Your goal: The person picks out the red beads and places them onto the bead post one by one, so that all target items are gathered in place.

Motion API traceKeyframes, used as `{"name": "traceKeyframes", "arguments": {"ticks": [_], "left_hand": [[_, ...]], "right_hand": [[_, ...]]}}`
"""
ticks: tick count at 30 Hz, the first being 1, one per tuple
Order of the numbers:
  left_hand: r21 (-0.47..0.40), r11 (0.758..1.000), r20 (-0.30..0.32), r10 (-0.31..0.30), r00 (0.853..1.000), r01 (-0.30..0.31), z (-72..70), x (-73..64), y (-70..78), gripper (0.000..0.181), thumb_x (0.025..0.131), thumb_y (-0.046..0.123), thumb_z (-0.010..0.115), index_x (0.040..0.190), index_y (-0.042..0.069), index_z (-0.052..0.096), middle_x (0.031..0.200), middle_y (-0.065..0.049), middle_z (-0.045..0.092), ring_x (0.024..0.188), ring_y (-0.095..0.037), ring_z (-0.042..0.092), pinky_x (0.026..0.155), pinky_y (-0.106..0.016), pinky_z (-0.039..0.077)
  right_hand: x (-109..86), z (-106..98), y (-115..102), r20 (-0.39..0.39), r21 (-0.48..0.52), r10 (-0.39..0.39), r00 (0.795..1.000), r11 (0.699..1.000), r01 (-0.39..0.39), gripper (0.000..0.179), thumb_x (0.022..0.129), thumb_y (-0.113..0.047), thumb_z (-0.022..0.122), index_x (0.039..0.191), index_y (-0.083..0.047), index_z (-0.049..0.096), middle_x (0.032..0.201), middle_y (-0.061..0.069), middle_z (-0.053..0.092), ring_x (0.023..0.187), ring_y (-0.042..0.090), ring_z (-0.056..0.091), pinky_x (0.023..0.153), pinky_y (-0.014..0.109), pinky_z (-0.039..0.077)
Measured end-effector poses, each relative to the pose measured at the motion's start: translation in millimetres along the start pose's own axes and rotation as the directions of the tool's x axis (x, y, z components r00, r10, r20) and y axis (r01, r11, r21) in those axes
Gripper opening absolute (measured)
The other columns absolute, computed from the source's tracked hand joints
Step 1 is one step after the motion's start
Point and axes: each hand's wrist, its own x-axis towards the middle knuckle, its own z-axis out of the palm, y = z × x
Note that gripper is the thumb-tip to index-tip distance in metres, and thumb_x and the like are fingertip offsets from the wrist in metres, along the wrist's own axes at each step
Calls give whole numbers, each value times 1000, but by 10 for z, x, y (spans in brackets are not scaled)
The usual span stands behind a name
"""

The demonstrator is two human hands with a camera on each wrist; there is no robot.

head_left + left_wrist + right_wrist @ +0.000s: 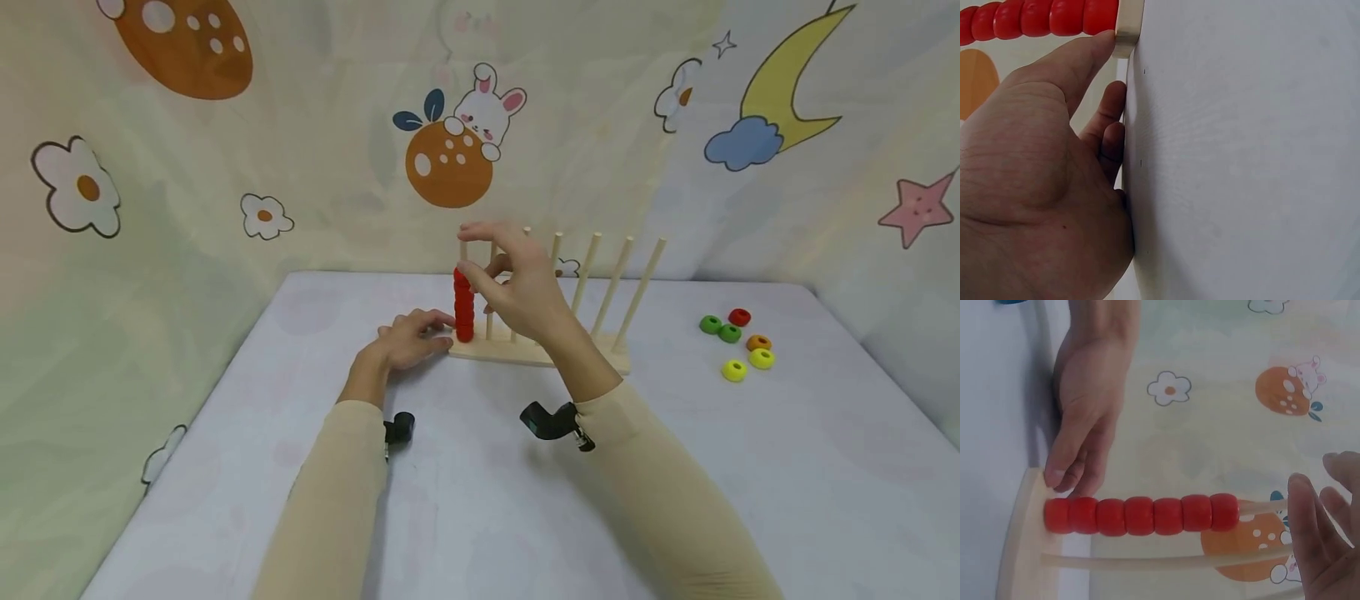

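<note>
A wooden peg rack [498,351] with several upright pegs stands at the back middle of the table. Its leftmost peg carries a stack of several red beads [1141,516]. My left hand [407,342] lies at the rack's left end, its thumb [1094,50] touching the base beside the lowest bead; it grips no bead. Up by the top of the loaded peg is my right hand [521,283], thumb and index finger spread apart around the peg's upper end. In the right wrist view its fingers [1304,519] sit past the top bead, with no bead visible between them.
On the right side of the table lie loose beads: a red one [739,317], green ones [710,325], an orange one [759,342] and yellow ones [734,371]. A patterned cloth [337,150] hangs behind the table. The other pegs [639,293] carry no visible beads.
</note>
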Motion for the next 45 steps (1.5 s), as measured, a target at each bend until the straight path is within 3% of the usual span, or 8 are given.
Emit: {"name": "traceKeyframes", "arguments": {"ticks": [8,14,19,32,39,45], "left_hand": [[6,1000,-9,-26,1000,26,-14,-24,0,40,99,40,61,139,34,60,143,-1,55,132,-31,41,104,-56,23],[-7,1000,-17,-3,1000,3,-54,-85,26,40,99,39,61,139,32,60,143,-4,55,132,-32,41,106,-58,22],[-13,1000,-15,-3,1000,3,-59,-101,34,40,99,39,60,139,32,60,142,-4,55,132,-32,41,105,-57,23],[-8,1000,-17,-8,1000,8,-16,-120,58,39,99,39,61,138,33,60,141,-2,55,131,-30,42,104,-55,23],[-26,1000,-10,-7,1000,7,-11,-75,62,40,99,38,61,138,32,60,143,-4,54,133,-32,39,109,-60,19],[-17,1000,-14,-19,1000,19,0,-66,50,40,99,40,61,138,33,60,143,-2,54,133,-31,39,111,-59,18]], "right_hand": [[-195,-115,63,21,-20,-42,999,999,42,29,97,-7,71,125,-10,67,129,2,63,68,16,68,49,30,54],[-278,-193,134,23,-44,-56,998,997,57,27,96,-7,71,123,-12,69,122,3,65,69,12,66,50,26,48],[-341,-257,174,43,-59,-75,996,995,78,27,95,-6,72,122,-9,69,120,6,66,69,12,66,51,28,50],[-686,-613,353,43,-79,59,997,995,-55,22,97,-9,70,118,-15,70,117,2,68,71,14,62,52,28,48],[-845,-822,407,52,-146,59,997,988,-51,19,96,-6,71,114,-10,70,114,3,69,72,13,62,52,24,47],[-960,-973,530,38,-161,109,993,982,-101,18,96,-4,70,114,-10,71,111,6,72,68,15,61,52,24,49]]}}
